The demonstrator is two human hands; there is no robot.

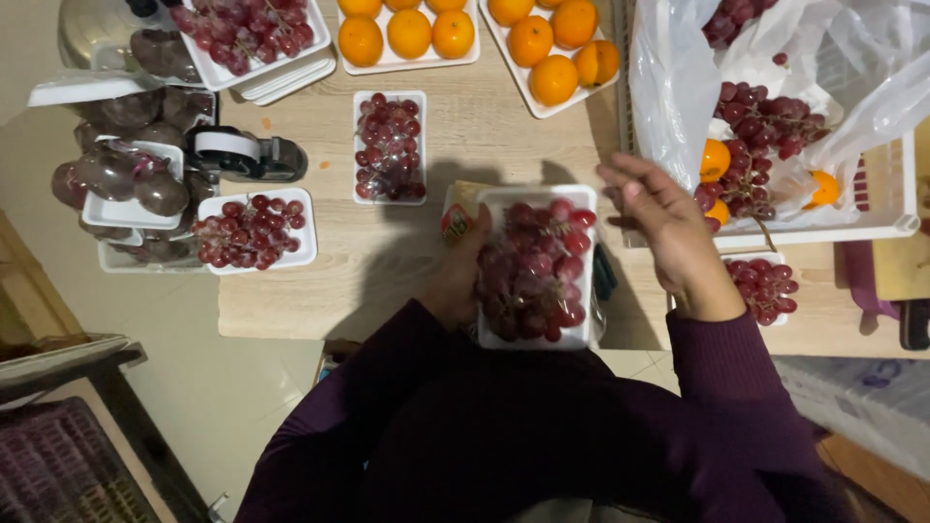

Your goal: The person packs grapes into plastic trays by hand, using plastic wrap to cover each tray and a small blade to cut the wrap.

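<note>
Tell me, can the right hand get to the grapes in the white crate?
Probably yes. The right hand is open and empty, hovering right beside the white crate. The red grapes lie uncovered on the opened plastic bag, with nothing between.

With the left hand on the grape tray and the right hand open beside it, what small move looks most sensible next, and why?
Probably bring the right hand back onto the free edge of the tray of red grapes. Only the left hand steadies that tray, which sits near the table edge, while the right hand is open and empty, hovering between the tray and the white crate.
</note>
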